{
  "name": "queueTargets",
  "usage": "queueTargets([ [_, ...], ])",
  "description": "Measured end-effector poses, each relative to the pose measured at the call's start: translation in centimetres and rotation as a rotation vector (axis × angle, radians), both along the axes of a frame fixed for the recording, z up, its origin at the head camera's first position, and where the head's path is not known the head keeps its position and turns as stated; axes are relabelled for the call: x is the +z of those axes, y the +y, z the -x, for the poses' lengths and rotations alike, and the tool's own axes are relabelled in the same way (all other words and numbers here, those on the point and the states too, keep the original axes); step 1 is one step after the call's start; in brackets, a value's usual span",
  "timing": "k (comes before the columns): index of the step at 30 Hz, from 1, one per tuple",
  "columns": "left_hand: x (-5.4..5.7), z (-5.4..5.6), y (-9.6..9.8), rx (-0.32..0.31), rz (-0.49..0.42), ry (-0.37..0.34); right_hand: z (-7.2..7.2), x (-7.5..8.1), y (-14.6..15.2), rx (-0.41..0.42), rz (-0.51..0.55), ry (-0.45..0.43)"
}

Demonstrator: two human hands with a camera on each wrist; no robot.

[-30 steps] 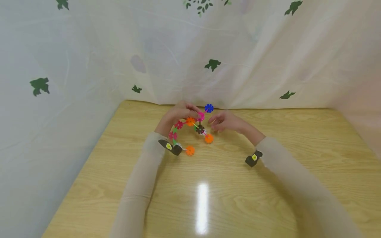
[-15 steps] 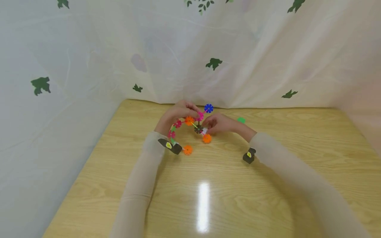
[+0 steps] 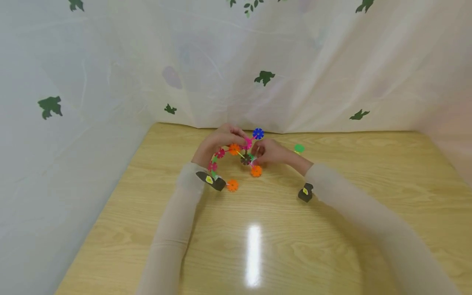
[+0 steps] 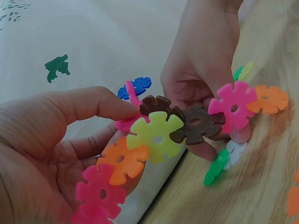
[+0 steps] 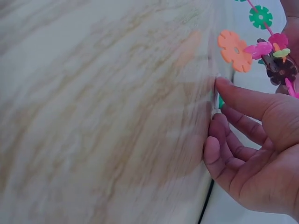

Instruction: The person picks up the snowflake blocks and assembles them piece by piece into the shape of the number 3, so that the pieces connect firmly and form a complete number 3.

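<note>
My left hand [image 3: 225, 137] pinches a chain of flower-shaped interlocking plastic discs between thumb and fingers. The chain includes a yellow disc [image 4: 156, 135], an orange disc [image 4: 122, 158], a pink disc [image 4: 235, 107] and a blue disc [image 3: 258, 133]. Two brown discs [image 4: 197, 125] join at its middle, by the left thumb tip. Close against the table, the thumb and fingers of my right hand [image 3: 273, 151] pinch a white disc [image 4: 236, 155], partly hidden and seen edge-on in the right wrist view. A green disc [image 4: 216, 168] is joined to that white one.
Another orange disc [image 3: 232, 185] ends the chain's near side, by the left wrist camera [image 3: 211, 181]. Behind the right forearm lies a green piece [image 3: 299, 148] with yellow beside it. A white patterned cloth [image 3: 221, 82] hangs along the back of the wooden table [image 3: 295, 237].
My right hand has moved left and down to the white disc and taken hold of it, uncovering the green piece behind the forearm. My left hand stays nearly still with the chain.
</note>
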State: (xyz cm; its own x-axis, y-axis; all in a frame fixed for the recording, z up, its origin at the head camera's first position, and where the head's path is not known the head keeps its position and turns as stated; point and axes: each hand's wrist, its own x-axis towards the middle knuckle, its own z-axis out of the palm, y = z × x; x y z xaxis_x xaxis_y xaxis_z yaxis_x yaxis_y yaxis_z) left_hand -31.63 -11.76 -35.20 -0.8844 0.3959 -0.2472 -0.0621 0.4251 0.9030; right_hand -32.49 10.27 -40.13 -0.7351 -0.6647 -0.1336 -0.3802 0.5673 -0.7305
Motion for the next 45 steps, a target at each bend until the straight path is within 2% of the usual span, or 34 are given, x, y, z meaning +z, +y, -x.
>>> queueTargets([
  [6,-0.21,0.21,0.06,0.006,0.007,-0.002,0.05,0.63,0.48,0.007,0.012,-0.016],
  [14,-0.29,0.23,0.06,-0.002,0.013,0.006,0.08,0.54,0.75,-0.055,-0.010,-0.091],
  [21,-0.35,0.35,-0.03,-0.003,0.005,0.010,0.07,0.57,0.57,-0.076,-0.035,-0.079],
  [32,-0.55,0.45,-0.09,0.006,-0.004,0.004,0.31,0.37,0.52,-0.075,-0.019,-0.049],
  [45,-0.47,0.50,-0.16,0.023,0.022,-0.013,0.21,0.44,0.44,-0.077,-0.030,-0.032],
])
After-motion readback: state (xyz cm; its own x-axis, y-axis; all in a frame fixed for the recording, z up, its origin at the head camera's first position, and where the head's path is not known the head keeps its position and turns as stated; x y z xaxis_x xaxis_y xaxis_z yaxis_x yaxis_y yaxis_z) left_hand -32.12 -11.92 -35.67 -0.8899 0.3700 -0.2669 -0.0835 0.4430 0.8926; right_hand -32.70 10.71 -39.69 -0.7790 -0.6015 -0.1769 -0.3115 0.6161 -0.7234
